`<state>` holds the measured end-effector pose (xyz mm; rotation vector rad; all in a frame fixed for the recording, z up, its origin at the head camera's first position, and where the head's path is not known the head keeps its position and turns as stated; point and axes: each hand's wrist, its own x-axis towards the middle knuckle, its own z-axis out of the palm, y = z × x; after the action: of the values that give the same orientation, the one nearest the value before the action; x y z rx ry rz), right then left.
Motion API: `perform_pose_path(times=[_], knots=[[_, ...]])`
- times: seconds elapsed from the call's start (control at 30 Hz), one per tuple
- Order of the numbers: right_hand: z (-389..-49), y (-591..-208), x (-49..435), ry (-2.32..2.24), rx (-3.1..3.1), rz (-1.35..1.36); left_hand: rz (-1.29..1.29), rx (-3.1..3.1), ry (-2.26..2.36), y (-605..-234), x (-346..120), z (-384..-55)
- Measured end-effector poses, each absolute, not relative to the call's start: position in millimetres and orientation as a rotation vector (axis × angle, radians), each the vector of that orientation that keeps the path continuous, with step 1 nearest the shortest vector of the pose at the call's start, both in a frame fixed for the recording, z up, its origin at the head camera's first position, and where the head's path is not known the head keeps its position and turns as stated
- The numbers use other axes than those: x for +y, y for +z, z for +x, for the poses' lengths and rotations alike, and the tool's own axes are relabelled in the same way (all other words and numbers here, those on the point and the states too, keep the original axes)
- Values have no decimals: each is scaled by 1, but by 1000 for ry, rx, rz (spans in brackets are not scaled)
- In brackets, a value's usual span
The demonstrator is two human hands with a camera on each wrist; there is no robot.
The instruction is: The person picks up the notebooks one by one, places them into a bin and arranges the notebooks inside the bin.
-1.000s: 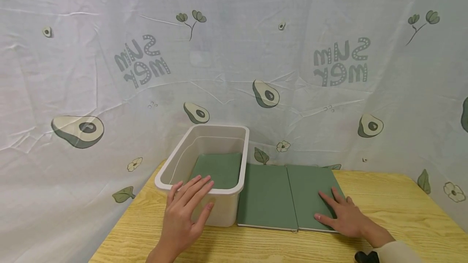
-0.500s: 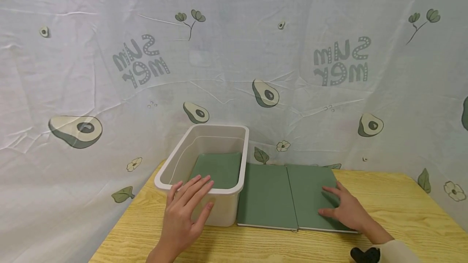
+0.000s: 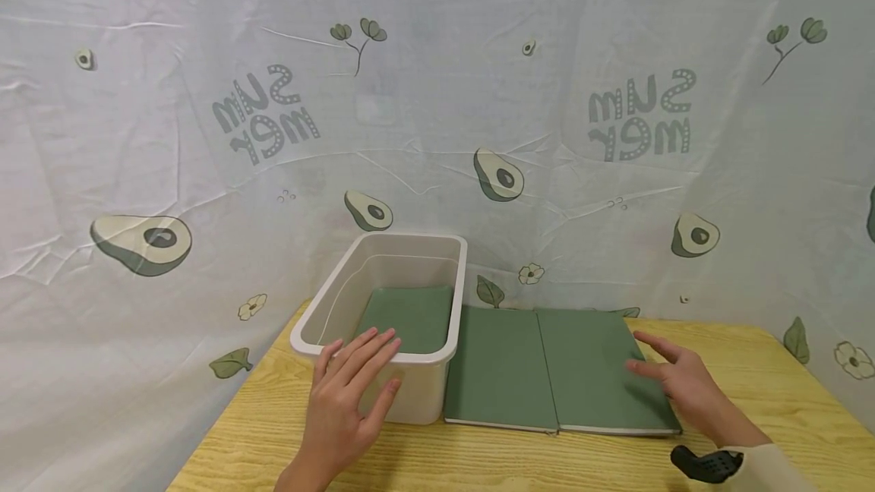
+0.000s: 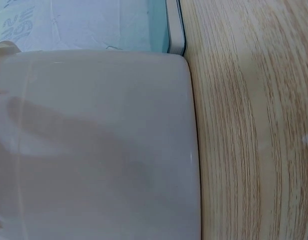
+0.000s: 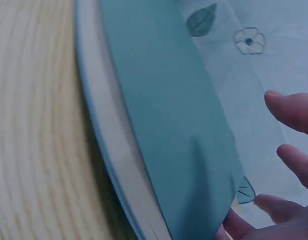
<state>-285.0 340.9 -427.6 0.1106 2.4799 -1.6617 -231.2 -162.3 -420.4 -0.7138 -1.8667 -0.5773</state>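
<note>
In the head view a beige plastic bin (image 3: 417,386) stands left of centre, and a green book (image 3: 410,313) lies inside it. My left hand (image 3: 349,408) lies over the bin's near rim with its fingers stretched out. To the bin's right are two flat green books, the left book (image 3: 502,370) and the right book (image 3: 601,370), side by side with their edges close together. At the right book's outer edge is my right hand (image 3: 693,386), thumb and fingers spread. The right wrist view shows those fingers (image 5: 294,112) apart, beside the book's cover and pale page edges.
A wooden table (image 3: 472,462) carries everything. Behind it hangs a pale curtain (image 3: 424,97) printed with avocados, leaves and mirrored lettering. A black band (image 3: 704,465) sits at the right wrist.
My right hand has come off the right book's cover and shifted right to its outer edge. The left hand, the bin and the books have stayed in place.
</note>
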Motion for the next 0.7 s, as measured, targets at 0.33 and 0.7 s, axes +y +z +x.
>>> perform_pose_path(times=[0.33,0.7], knots=[[-282,-420,365,-1801,2300,120,-720,-1850,-575,-421,-162,-232],[-280,-422,371,-1874,2140,51,-722,-1847,-577,-423,-162,-231]])
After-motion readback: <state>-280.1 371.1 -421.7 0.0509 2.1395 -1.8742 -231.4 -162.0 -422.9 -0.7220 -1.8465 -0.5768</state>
